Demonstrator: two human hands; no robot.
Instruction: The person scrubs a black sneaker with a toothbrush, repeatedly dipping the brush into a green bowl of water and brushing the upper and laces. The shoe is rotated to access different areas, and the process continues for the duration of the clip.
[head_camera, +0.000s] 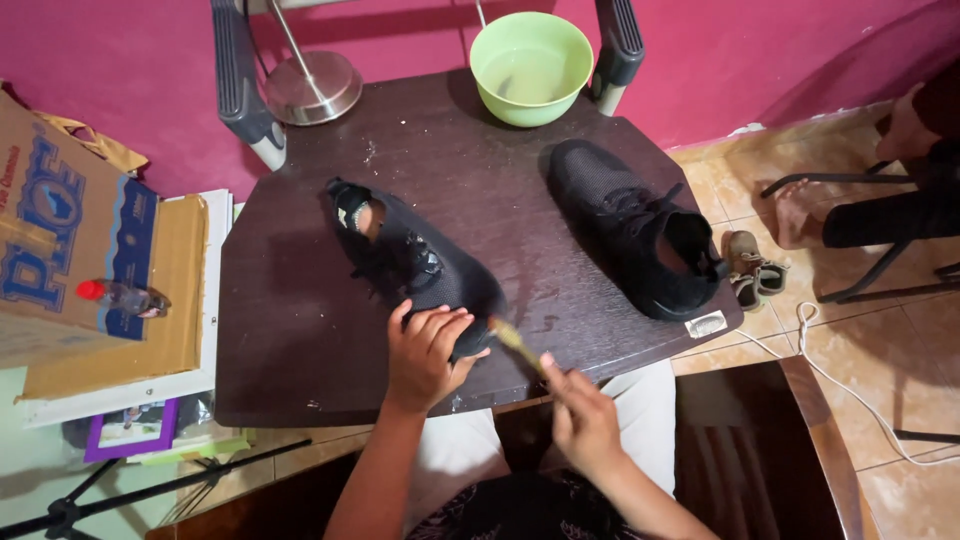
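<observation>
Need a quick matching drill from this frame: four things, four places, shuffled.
Things:
1. green bowl
2. left shoe
3. right shoe
4. brush

Places:
A. gripped by the right hand, tip at a shoe's toe
B. far edge of the table, between the chair arms
C. right side of the table, untouched
D. held at the toe by the left hand

Pairs: 1-B, 2-D, 3-C, 4-A

Two black shoes (420, 262) (640, 230) lie on a dark brown table (300, 330); the bowl (531, 66) is light green, the wall (120, 60) magenta.
</observation>
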